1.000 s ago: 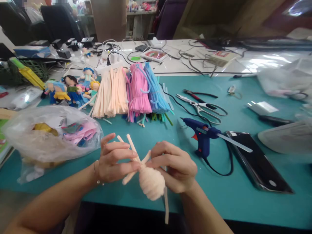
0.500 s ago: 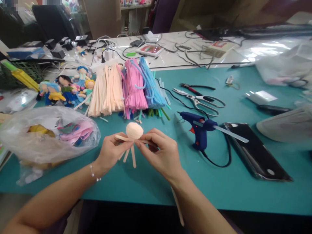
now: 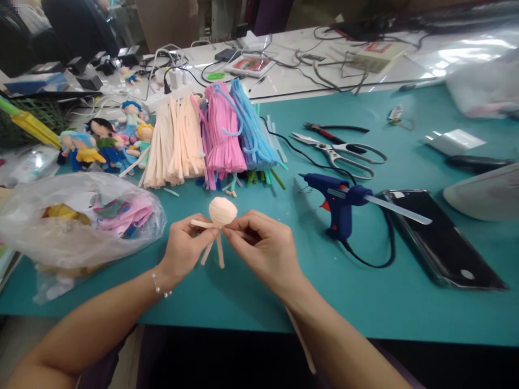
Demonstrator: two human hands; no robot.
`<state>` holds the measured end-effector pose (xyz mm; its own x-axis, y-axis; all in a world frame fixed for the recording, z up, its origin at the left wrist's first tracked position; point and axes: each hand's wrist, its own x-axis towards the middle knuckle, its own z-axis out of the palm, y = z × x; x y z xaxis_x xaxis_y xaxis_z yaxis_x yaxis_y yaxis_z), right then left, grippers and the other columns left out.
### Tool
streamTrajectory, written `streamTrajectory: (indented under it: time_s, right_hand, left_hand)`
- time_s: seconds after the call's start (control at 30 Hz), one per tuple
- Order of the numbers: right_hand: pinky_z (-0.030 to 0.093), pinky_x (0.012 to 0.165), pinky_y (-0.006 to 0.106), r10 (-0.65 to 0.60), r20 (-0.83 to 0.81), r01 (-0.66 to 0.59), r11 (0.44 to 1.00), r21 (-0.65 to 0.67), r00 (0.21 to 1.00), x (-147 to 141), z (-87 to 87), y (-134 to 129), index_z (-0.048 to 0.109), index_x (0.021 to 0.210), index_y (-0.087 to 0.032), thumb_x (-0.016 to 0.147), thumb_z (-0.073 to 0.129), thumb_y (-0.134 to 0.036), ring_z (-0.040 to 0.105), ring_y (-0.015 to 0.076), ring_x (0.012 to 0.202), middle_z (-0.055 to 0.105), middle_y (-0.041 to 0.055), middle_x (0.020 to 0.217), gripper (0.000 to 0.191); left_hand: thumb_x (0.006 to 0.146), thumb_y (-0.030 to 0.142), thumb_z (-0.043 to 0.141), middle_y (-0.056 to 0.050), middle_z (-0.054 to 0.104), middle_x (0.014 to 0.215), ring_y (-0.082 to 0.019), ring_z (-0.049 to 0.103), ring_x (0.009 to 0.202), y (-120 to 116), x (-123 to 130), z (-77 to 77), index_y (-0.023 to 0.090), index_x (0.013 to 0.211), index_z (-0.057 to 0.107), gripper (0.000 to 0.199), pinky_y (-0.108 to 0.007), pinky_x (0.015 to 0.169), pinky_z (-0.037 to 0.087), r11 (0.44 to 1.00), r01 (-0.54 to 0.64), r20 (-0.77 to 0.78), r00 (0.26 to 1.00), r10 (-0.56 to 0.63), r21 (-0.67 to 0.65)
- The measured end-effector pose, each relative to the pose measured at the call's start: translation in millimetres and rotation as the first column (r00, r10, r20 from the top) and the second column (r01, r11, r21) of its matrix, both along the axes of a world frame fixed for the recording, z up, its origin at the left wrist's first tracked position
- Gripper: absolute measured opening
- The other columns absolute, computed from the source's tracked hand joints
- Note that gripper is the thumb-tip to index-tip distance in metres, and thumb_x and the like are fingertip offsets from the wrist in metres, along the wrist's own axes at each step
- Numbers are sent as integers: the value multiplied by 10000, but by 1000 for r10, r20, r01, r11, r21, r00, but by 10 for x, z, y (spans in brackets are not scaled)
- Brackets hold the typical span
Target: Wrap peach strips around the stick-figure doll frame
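Observation:
Between my fingertips is a small pipe-cleaner doll (image 3: 223,211) in pale peach, with a round wound head on top and thin legs hanging below. My left hand (image 3: 187,241) pinches it at the neck and left arm, whose end sticks out past the fingers. From the other side my right hand (image 3: 265,244) is closed on the doll just under the head and on a peach strand. A long pipe-cleaner end (image 3: 300,341) trails below my right forearm, over the table's front edge. My fingers hide most of the doll's body.
Bundles of peach (image 3: 174,140), pink (image 3: 224,129) and blue pipe cleaners (image 3: 257,135) lie behind my hands, beside finished dolls (image 3: 103,141). A plastic bag (image 3: 85,221) is at left. Scissors (image 3: 336,154), a glue gun (image 3: 338,202) and a black wrapped packet (image 3: 446,243) lie at right.
The view has shifted slightly, so the tools at right appear further right and higher. Both hands keep their pinch on the doll, and fewer strand ends show below it.

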<state>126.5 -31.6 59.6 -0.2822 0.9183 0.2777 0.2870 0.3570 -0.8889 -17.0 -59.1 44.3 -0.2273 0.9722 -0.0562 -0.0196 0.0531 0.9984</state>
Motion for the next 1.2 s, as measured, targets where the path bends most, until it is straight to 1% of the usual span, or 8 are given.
streamTrajectory:
  time_s: [0.23, 0.5, 0.67, 0.77, 0.87, 1.0, 1.1, 1.2]
  right_hand:
    - [342, 446, 213, 21, -48, -25, 997, -78, 999, -26, 19, -31, 687, 697, -146, 766, 613, -198, 452, 86, 488, 558, -2, 576, 113]
    - [389, 455, 220, 24, -136, -40, 992, -119, 990, -23, 0, -34, 717, 785, -152, 774, 618, -200, 506, 96, 518, 576, 14, 637, 110]
    - [405, 449, 216, 44, -139, -59, 992, -108, 989, -24, 20, -41, 720, 832, -142, 784, 610, -204, 518, 97, 516, 576, 18, 646, 135]
    - [429, 464, 210, 93, -101, -98, 994, -45, 991, -17, 44, -53, 719, 888, -153, 808, 571, -185, 539, 96, 532, 589, 22, 680, 171]
    - [466, 522, 216, 137, -32, -134, 987, 88, 990, -15, 40, -62, 708, 945, -168, 833, 507, -140, 570, 104, 580, 604, 35, 732, 231]
    - [508, 630, 238, 165, 64, -176, 940, 292, 984, -24, -36, -59, 661, 1063, -157, 839, 442, -78, 613, 137, 720, 626, 75, 841, 323]
    - [515, 637, 232, 146, 127, -182, 919, 349, 981, -24, -97, -49, 636, 1112, -159, 859, 430, -74, 625, 146, 760, 633, 86, 873, 337]
    - [508, 614, 224, 95, 128, -135, 926, 353, 987, -19, -111, -39, 654, 1078, -167, 871, 454, -91, 626, 139, 721, 639, 74, 838, 297]
  left_hand:
    - [663, 163, 647, 34, 553, 553, -104, 508, 570, 7, 1, 15, 166, 548, 614, 120, -220, 565, 406, 996, -46, -115, 992, 55, 76]
    - [695, 207, 646, 4, 651, 626, -134, 591, 632, 12, -9, -58, 174, 651, 701, 78, -246, 623, 482, 998, -41, 44, 998, 39, 55]
    - [684, 204, 645, -9, 685, 643, -150, 626, 641, 13, -21, -51, 169, 647, 706, 80, -263, 637, 511, 996, -70, -19, 997, 71, 52]
    - [676, 214, 651, -14, 699, 646, -154, 636, 633, 19, -18, -13, 166, 642, 706, 81, -266, 631, 518, 994, -96, -62, 993, 98, 44]
    - [687, 228, 648, -18, 708, 662, -157, 642, 649, 22, -17, 12, 163, 654, 708, 94, -264, 643, 518, 995, -89, -85, 992, 93, 44]
    - [708, 242, 642, -17, 708, 682, -151, 638, 670, 28, -24, 9, 161, 676, 711, 112, -253, 659, 512, 995, -86, -91, 992, 90, 56]
    - [721, 251, 637, -16, 707, 695, -147, 633, 677, 32, -28, -4, 162, 686, 715, 123, -249, 658, 509, 994, -79, -88, 992, 85, 71]
    - [731, 252, 635, -19, 714, 713, -151, 636, 695, 28, -26, -5, 163, 698, 720, 127, -254, 674, 513, 995, -52, -87, 994, 60, 83]
